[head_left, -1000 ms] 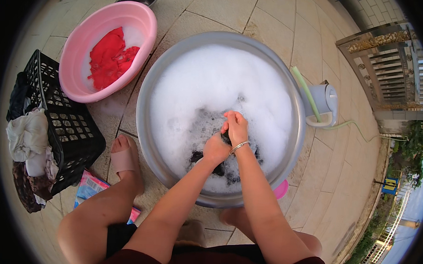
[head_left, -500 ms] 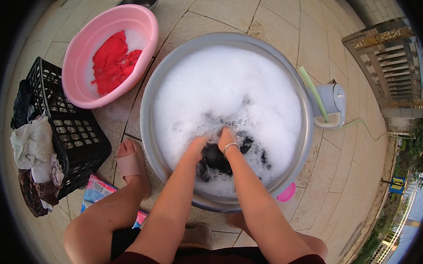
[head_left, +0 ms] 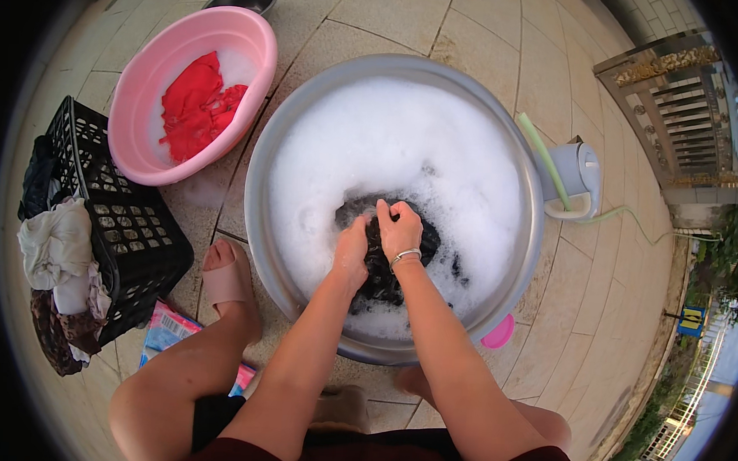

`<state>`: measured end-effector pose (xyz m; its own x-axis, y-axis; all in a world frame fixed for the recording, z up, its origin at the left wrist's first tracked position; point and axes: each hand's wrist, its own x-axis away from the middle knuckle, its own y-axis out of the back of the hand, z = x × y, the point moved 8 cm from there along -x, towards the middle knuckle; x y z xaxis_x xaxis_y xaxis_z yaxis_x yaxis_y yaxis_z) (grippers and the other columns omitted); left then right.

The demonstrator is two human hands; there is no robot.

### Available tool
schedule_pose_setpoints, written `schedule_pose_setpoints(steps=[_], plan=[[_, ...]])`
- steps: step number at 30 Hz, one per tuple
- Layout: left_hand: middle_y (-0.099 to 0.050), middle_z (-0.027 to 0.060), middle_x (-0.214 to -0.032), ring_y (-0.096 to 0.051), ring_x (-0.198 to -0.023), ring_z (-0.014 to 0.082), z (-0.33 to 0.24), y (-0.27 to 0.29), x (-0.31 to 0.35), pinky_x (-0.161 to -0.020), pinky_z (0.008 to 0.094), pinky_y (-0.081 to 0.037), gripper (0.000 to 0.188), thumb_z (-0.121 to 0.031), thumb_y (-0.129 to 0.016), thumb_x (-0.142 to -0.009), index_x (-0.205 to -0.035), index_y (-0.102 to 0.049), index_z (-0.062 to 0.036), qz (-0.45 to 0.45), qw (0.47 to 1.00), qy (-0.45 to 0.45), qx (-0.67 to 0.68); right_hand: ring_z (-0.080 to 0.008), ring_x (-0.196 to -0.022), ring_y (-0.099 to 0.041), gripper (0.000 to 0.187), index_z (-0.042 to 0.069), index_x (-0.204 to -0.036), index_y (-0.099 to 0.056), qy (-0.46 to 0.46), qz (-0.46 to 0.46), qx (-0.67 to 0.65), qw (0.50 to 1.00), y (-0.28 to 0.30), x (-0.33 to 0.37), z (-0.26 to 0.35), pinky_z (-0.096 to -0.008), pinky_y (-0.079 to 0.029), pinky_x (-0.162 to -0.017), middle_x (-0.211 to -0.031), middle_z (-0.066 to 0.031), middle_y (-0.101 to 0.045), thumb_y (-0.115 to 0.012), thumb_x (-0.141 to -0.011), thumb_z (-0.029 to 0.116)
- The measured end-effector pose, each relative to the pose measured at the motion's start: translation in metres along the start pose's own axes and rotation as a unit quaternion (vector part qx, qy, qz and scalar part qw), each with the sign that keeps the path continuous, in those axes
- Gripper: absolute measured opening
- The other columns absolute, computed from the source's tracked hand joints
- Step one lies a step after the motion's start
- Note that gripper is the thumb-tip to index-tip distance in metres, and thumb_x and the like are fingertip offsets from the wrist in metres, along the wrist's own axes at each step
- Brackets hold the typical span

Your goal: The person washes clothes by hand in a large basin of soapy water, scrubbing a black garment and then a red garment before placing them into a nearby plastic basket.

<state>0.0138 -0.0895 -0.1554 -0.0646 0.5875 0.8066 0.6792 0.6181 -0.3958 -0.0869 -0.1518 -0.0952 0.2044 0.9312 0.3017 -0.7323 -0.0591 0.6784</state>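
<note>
Dark garment (head_left: 382,260), centre frame, in sudsy metal basin (head_left: 260,176): left hand (head_left: 352,248) and right hand (head_left: 400,226) are gripping it, fingers closed.

Large metal basin (head_left: 258,217) centre, suds inside. Dark garment (head_left: 384,264) in basin, near side. Left hand (head_left: 352,250) and right hand (head_left: 399,229) on garment, side by side. Smaller plastic basin (head_left: 150,159) left-behind, cloth (head_left: 195,103) in it. Laundry basket (head_left: 130,236) far left, clothes draped over rim. Jug (head_left: 575,178) right of large basin, touching rim.
</note>
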Motion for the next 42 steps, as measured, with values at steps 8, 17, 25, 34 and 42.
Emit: schedule_pose_setpoints(steps=[8,17,25,34,42], plan=[[-0.057,0.0104,-0.078,-0.053,-0.073,0.0171,-0.055,0.013,0.007,-0.067,0.0275,-0.042,0.035,-0.031,-0.056,-0.078,-0.087,-0.055,0.0024,-0.027,0.919,-0.248,-0.306,-0.0071,-0.060,-0.044,0.041,-0.001,-0.079,-0.057,-0.042,0.269,-0.123,0.955,-0.007,0.005,-0.028,-0.0248,-0.038,-0.056,-0.066,0.0010,-0.052,-0.059,-0.075,0.040],[-0.051,0.0040,-0.061,-0.051,-0.055,0.0126,-0.019,0.009,0.021,-0.048,0.0259,-0.044,0.019,-0.018,-0.058,-0.077,-0.068,-0.050,-0.0030,0.063,0.964,-0.047,-0.252,-0.0036,-0.057,-0.039,0.024,0.002,-0.077,-0.055,0.003,0.170,-0.225,0.960,0.016,0.017,-0.022,-0.0195,-0.034,-0.053,-0.063,0.0041,-0.047,-0.057,-0.079,0.026],[-0.058,0.0074,-0.083,-0.054,-0.076,0.0185,0.009,-0.002,0.023,-0.073,0.0317,-0.042,0.011,-0.015,-0.050,-0.081,-0.084,-0.052,-0.0050,0.098,0.978,0.076,0.167,-0.0240,-0.079,-0.053,0.011,0.011,-0.076,-0.054,0.220,-0.081,0.115,0.965,0.048,0.038,0.023,-0.0347,-0.038,-0.070,-0.076,-0.0056,-0.057,-0.059,-0.072,0.020],[-0.060,0.0037,-0.085,-0.056,-0.079,0.0171,0.020,-0.005,0.019,-0.074,0.0305,-0.043,0.024,-0.028,-0.053,-0.082,-0.089,-0.056,-0.0056,0.149,0.966,0.096,0.190,-0.0197,-0.094,-0.049,0.018,0.020,-0.083,-0.065,0.064,0.189,0.389,0.900,0.003,0.026,0.012,-0.0387,-0.033,-0.078,-0.087,-0.0011,-0.060,-0.055,-0.075,0.032],[-0.055,0.0003,-0.070,-0.049,-0.057,0.0105,-0.007,0.010,0.014,-0.054,0.0241,-0.041,0.029,-0.036,-0.055,-0.080,-0.076,-0.052,-0.0069,0.048,0.998,-0.039,-0.032,-0.0110,-0.084,-0.051,0.021,-0.002,-0.099,-0.052,-0.044,0.246,-0.412,0.876,0.019,0.021,-0.011,-0.0237,-0.039,-0.077,-0.092,-0.0039,-0.056,-0.048,-0.083,0.012]])
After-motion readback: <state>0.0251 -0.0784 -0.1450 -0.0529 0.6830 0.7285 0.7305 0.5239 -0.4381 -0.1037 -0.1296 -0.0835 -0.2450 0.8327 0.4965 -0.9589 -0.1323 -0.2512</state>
